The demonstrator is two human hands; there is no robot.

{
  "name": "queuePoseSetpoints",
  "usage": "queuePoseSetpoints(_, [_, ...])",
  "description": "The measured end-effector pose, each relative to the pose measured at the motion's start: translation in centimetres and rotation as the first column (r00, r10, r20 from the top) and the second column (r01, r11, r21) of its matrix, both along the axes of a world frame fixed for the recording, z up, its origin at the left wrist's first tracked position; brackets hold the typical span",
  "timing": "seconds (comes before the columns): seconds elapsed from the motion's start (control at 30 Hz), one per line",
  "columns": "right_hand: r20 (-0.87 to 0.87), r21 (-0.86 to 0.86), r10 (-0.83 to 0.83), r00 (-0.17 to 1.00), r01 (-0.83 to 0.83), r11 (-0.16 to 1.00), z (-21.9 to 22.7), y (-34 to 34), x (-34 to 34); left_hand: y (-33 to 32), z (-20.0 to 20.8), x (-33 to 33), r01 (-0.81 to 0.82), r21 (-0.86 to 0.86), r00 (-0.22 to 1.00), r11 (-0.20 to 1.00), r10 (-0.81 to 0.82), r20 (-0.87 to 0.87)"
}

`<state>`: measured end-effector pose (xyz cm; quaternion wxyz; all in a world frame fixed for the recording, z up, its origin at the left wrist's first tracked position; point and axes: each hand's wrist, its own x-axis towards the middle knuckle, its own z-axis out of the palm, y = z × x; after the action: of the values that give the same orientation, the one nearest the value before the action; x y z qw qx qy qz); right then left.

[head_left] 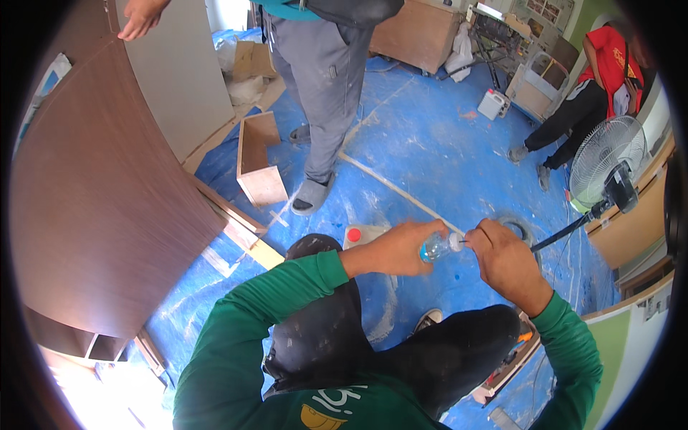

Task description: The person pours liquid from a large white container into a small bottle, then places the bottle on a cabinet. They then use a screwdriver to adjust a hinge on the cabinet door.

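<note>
My left hand [395, 248] is closed around a small clear plastic bottle [434, 249] with a blue label. The bottle lies nearly sideways, its white cap [456, 241] pointing toward my right hand [506, 264]. The fingers of my right hand are pinched together on a thin dark piece [464, 241] that meets the cap; its kind is too small to tell. Beneath my left forearm stands a pale jug with a red cap [353, 234], partly hidden by the hand.
Blue sheeting [401, 158] covers the floor. A person in grey trousers [319, 79] stands ahead, beside an open wooden box [259, 154]. To the right are a standing fan [609, 161] and a person in red [605, 64]. A curved brown panel [107, 193] fills the left.
</note>
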<state>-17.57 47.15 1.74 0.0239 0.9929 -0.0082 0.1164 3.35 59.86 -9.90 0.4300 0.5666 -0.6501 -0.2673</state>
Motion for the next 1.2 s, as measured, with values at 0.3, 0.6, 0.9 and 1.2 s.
queuePoseSetpoints(0.3, [-0.084, 0.376, -0.233, 0.969, 0.248, 0.893, -3.4, -1.2, 2.0, -0.1, -0.5, 0.9, -0.116, -0.035, 0.981, 0.993, 0.12, 0.151])
queuePoseSetpoints(0.6, [0.27, 0.526, -0.129, 0.954, -0.034, 0.85, -4.6, -0.9, 2.2, 0.1, 1.4, 1.4, -0.07, 0.135, 0.998, 0.988, 0.07, 0.001])
queuePoseSetpoints(0.9, [0.305, 0.582, -0.068, 0.95, -0.13, 0.803, -2.7, 0.1, 0.4, 4.6, 4.2, 0.1, 0.156, 0.249, 0.979, 0.956, -0.117, -0.165])
queuePoseSetpoints(1.2, [0.206, 0.661, -0.079, 0.975, -0.079, 0.747, -4.3, 0.2, 2.2, 5.5, 3.8, -0.5, -0.247, -0.046, 0.935, 0.968, 0.25, 0.25])
